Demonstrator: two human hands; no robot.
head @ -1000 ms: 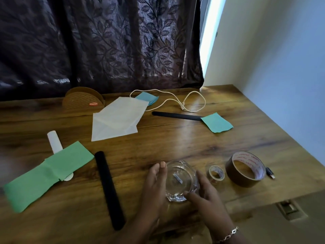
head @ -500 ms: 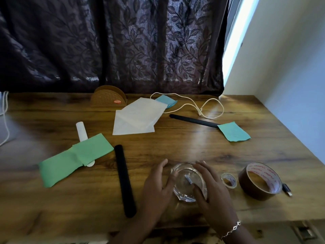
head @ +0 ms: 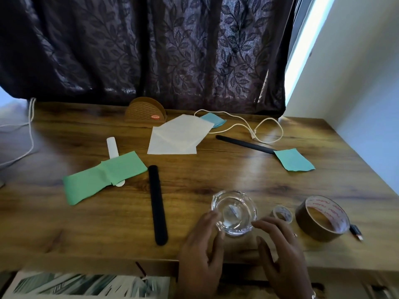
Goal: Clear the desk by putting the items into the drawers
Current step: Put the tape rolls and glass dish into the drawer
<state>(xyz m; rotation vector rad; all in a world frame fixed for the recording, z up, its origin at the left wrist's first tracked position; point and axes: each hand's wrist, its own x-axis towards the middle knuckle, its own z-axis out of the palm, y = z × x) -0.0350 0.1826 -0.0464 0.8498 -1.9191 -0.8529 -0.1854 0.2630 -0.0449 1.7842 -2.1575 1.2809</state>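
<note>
Both hands had slid back from cupping the ashtray [head: 234,213], which stayed on the desk [head: 216,178]. The left hand [head: 200,249] touched its rim with its fingertips and the right hand [head: 282,251] lay slack beside it, neither gripping, so it still awaited a drawer. Left of and beyond it lay two black sticks [head: 157,203], to its right two tapes [head: 321,219], and beyond it two blue notes [head: 294,159].

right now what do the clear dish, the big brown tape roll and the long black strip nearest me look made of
Dish: clear glass, glossy; the desk shows through and its thick rim catches highlights.
Brown tape roll: slightly shiny plastic film, seemingly on a printed cardboard core.
Black strip: matte, no glare; maybe rubber, foam or fabric, cannot tell.
</note>
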